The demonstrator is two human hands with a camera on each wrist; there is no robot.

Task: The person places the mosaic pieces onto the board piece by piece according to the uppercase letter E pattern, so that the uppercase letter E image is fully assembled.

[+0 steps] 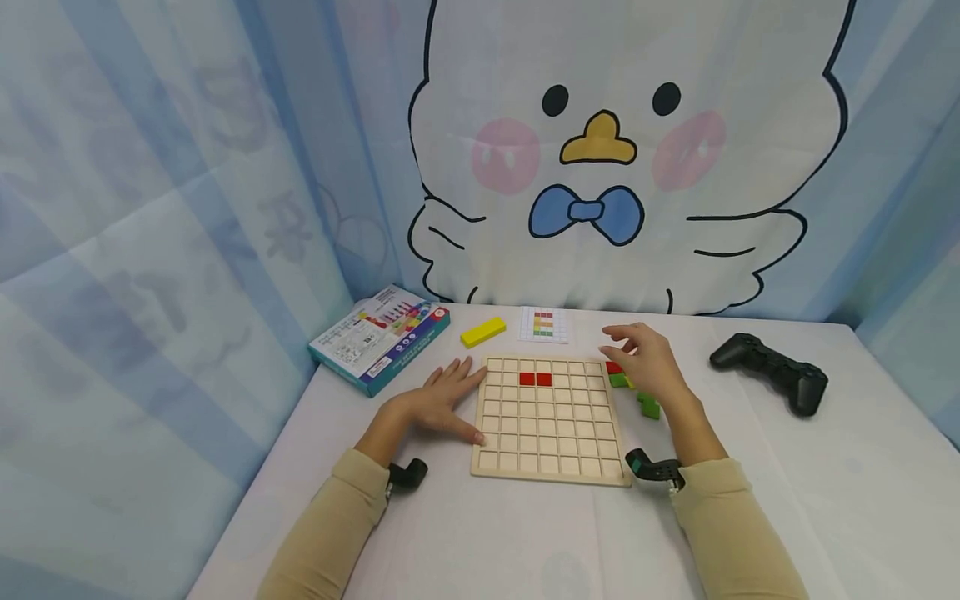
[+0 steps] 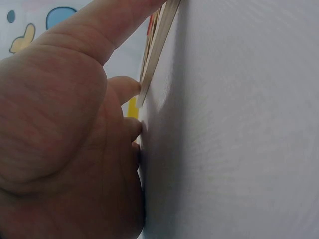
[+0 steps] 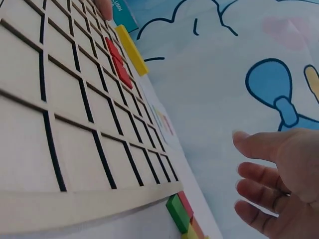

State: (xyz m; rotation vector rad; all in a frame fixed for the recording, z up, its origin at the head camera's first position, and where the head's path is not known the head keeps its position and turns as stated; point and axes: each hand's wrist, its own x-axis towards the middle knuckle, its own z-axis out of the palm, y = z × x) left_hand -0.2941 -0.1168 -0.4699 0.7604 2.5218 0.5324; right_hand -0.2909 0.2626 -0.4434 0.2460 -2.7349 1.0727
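Observation:
A wooden grid board (image 1: 552, 476) lies flat on the white table. Two red squares (image 1: 536, 379) sit side by side in cells near its far edge. My left hand (image 1: 442, 404) rests spread at the board's left side, its thumb and a fingertip touching the rim. Over the table past the board's far right corner hovers my right hand (image 1: 647, 362), thumb and fingers apart in the right wrist view and nothing between them. Beneath and beside it lie loose red, green (image 1: 649, 407) and yellow pieces, partly hidden by the hand in the head view.
A small card (image 1: 543, 325) with a printed coloured grid lies behind the board, near a yellow bar (image 1: 483, 332). To the left is a teal-edged game box (image 1: 381, 337). On the right sits a black game controller (image 1: 772, 372). A printed curtain hangs behind the table.

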